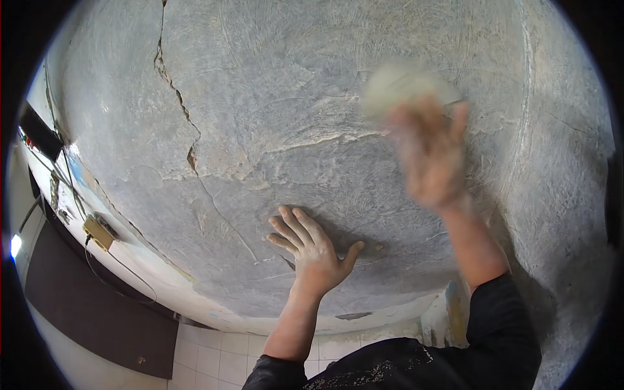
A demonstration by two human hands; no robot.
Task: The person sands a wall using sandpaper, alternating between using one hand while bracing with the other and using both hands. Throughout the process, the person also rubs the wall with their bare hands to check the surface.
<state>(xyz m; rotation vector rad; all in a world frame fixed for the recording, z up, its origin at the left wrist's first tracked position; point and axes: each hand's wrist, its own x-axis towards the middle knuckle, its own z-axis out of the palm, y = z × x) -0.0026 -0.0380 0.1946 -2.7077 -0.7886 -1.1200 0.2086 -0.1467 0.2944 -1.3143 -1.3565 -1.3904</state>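
Note:
Against the rough grey wall (260, 104), my left hand (313, 247) lies flat with its fingers spread, dusty and holding nothing. Higher up and to the right, my right hand (432, 153) is smeared by motion. Its fingers press on a pale, roundish pad (404, 88) at the wall surface; the pad is blurred too, so its exact make cannot be told. A raised, ragged plaster edge runs across the wall just left of my right hand.
A long crack (179, 97) runs down the wall on the left. Beyond it are a yellowish socket box (99, 232) with hanging cables and a dark brown panel (97, 299). White tiles (221, 351) show at the bottom.

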